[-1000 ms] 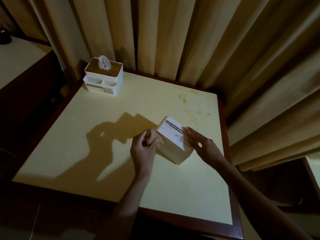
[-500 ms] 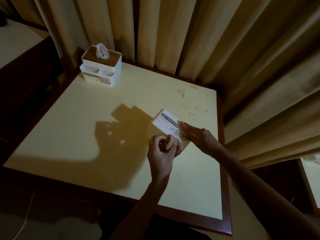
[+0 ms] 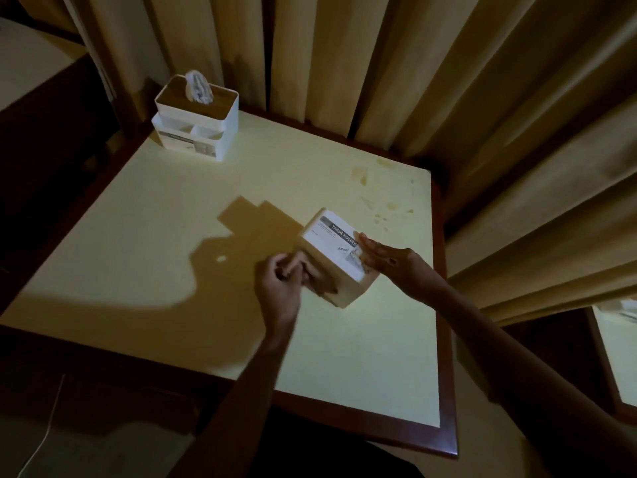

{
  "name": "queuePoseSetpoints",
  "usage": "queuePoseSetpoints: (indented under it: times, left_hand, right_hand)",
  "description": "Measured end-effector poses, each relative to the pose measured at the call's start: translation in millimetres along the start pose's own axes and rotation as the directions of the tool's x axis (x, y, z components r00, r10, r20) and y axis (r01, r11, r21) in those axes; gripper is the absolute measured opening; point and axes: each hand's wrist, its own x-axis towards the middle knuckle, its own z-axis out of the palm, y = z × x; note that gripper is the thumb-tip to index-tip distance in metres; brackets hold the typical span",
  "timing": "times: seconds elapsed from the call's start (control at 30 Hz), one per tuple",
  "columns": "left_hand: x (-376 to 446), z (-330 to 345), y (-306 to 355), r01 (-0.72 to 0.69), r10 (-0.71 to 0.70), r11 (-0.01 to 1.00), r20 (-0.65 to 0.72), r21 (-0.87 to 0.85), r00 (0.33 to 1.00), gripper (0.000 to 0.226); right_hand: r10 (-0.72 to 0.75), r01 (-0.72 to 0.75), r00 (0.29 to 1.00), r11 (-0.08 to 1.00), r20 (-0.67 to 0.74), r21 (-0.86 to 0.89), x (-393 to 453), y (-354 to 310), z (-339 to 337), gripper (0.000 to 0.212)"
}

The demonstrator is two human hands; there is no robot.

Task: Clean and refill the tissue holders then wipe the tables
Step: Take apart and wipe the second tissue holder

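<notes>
- The tissue holder (image 3: 339,258) lies tipped on its side on the surface (image 3: 144,236), on the right part, between your hands.
- Your left hand (image 3: 282,288) is curled at its near left end, fingers on the opening; what it pinches, I cannot tell.
- Your right hand (image 3: 387,258) rests flat, fingers straight, on its right side.
- Another holder (image 3: 196,119), with tissue, stands far left.
</notes>
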Motion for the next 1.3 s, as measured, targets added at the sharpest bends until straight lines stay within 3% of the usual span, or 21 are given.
queuePoseSetpoints:
  times: [0.07,0.17,0.23,0.37,0.5,0.6,0.63,0.73,0.8,0.87,0.97,1.03,1.1,1.2,1.3]
  left_hand:
    - [25.8,-3.8,-7.7,0.105,-0.105,0.994,-0.008,0.010,0.994,0.021]
    - [9.9,7.4,-7.3,0.051,-0.053,0.998,0.080,0.030,0.995,0.016]
    - [-20.7,23.0,-15.5,0.054,-0.055,0.999,0.224,0.011,0.973,0.008]
    - [-69.3,44.5,-36.7,-0.047,-0.001,0.996,0.568,0.069,0.823,0.007]
    - [-17.7,17.5,-40.0,-0.186,0.048,0.958,0.518,0.217,0.854,0.013]
    - [57.5,-20.7,-36.6,-0.036,-0.113,0.930,0.378,0.366,0.919,0.008]
    - [79.5,-32.2,-36.4,-0.019,-0.153,0.887,0.331,0.462,0.931,0.012]
    - [118.2,-62.8,-21.6,-0.139,-0.114,0.743,0.329,0.654,0.938,0.037]
    - [123.7,-69.8,-8.5,-0.237,-0.044,0.758,0.411,0.607,0.911,0.046]
    - [122.2,-66.2,10.5,-0.316,0.041,0.842,0.531,0.438,0.846,0.038]
    - [111.8,-53.7,49.5,-0.264,0.049,0.929,0.621,0.260,0.783,0.027]
    - [103.6,-47.8,68.1,-0.191,0.011,0.961,0.661,0.202,0.751,0.030]
    - [96.9,-46.8,75.4,-0.207,0.013,0.957,0.685,0.202,0.728,0.030]
    - [94.1,-56.0,72.8,-0.213,0.002,0.947,0.656,0.242,0.755,0.025]
    - [93.1,-74.4,64.8,-0.172,-0.071,0.936,0.644,0.306,0.761,0.030]
  right_hand:
    - [0.102,-0.104,0.995,0.982,0.021,0.159,-0.9,0.2,1.5,0.048]
    - [0.161,-0.155,0.987,0.956,-0.002,0.247,2.7,-0.8,4.4,0.043]
    - [0.165,-0.160,0.986,0.954,0.000,0.254,1.7,-2.7,6.3,0.043]
    - [0.196,-0.184,0.981,0.946,-0.016,0.267,1.0,-5.3,8.6,0.043]
    - [0.210,-0.192,0.976,0.952,-0.055,0.240,-2.3,-7.2,11.2,0.044]
    - [0.239,-0.214,0.966,0.954,-0.099,0.210,-3.7,-14.4,14.9,0.046]
    - [0.244,-0.220,0.962,0.958,-0.125,0.183,-3.2,-18.7,16.9,0.047]
    - [0.340,-0.297,0.912,0.933,-0.229,0.203,-4.6,-28.2,30.4,0.051]
    - [0.456,-0.378,0.824,0.885,-0.338,0.272,-8.2,-35.1,44.0,0.055]
    - [0.591,-0.459,0.705,0.802,-0.392,0.382,-10.6,-42.1,56.5,0.061]
    - [0.717,-0.518,0.592,0.689,-0.368,0.507,-12.6,-48.7,63.6,0.058]
    - [0.718,-0.518,0.586,0.688,-0.376,0.508,-14.7,-50.9,62.9,0.050]
    - [0.723,-0.504,0.568,0.684,-0.395,0.528,-15.8,-53.9,65.4,0.048]
    - [0.724,-0.479,0.559,0.679,-0.403,0.556,-17.0,-61.5,73.6,0.048]
    - [0.702,-0.406,0.594,0.684,-0.393,0.606,-26.6,-68.3,80.1,0.043]
